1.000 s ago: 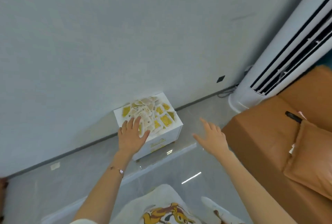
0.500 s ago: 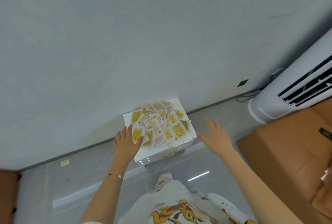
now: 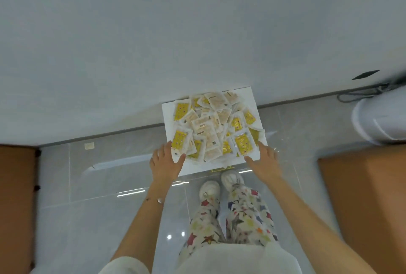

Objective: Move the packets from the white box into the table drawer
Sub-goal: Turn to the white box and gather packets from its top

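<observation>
A person is standing and looking straight down. Nearest, loose trousers (image 3: 230,214) printed with coloured stars are hanging over two white shoes (image 3: 209,189) on a glossy grey tiled floor (image 3: 109,186). A thin bracelet (image 3: 157,199) is circling the left wrist.

Both bare arms are reaching toward twelve o'clock. The left hand (image 3: 167,161) is resting at the near left corner of the white box (image 3: 168,124), with fingers straight and fanned, the thumb at the edge of the heap, gripping nothing. The right hand (image 3: 265,161) is lying at the near right corner, with fingers straight and thumb apart, also holding nothing.

The box, smooth and square-cornered, is sitting on the floor just ahead of the shoes, close to the dark skirting. The packets (image 3: 211,128) are lying heaped across its top. They are flat and crinkly, some yellow, some pale beige, and a few are overhanging the rim.

Brown furniture (image 3: 15,196) is flanking the floor at nine o'clock, and a brown upholstered seat (image 3: 362,196) at three. At two o'clock a rounded white appliance base (image 3: 380,117) is standing beside a coiling grey cable (image 3: 356,95). Beyond, a plain pale wall (image 3: 175,32) is rising.
</observation>
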Motion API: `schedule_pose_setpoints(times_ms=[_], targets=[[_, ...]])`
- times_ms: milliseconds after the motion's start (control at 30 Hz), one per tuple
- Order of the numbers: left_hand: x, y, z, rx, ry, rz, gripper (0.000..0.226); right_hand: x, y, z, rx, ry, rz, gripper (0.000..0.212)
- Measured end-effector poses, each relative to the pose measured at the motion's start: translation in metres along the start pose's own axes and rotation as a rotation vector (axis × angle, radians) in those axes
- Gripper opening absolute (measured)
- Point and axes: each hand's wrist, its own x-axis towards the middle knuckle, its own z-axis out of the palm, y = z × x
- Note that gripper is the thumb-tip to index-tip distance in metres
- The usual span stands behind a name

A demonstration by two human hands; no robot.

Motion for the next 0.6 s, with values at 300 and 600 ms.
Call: schedule_pose_setpoints(times_ms=[300, 600], targets=[[0.104, -0.01, 0.112, -0.324, 0.013, -0.294, 0.075, 0.137, 0.015, 0.057, 0.121, -0.004, 0.045, 0.084], [0.145, 0.002, 0.134, -0.494, 0.176, -0.593, 0.066, 0.171, 0.019, 0.077, 0.278, 0.025, 0.132, 0.088]])
